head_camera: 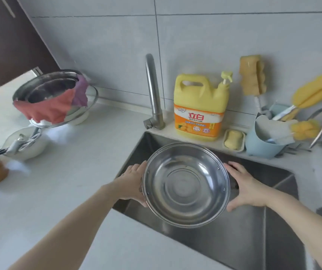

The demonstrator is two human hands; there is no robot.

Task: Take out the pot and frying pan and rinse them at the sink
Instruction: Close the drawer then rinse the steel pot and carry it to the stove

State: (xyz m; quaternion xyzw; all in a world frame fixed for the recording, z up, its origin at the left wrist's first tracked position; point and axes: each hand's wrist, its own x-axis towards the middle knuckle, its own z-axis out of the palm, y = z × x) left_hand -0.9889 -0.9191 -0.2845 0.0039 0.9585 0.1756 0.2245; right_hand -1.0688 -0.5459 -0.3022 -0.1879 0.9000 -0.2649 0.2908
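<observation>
Steel pot held over the sink with both hands

The pot hangs above the sink, below the tap. The left hand and right hand clasp its opposite sides, fingers curled round the rim, beside the white desk.

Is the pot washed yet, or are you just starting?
Just starting. Done: the steel pot is out and over the sink. In hand: the left hand and right hand hold its sides. Left: the faucet shows no water running, so rinsing remains. No frying pan is clearly in view.
</observation>
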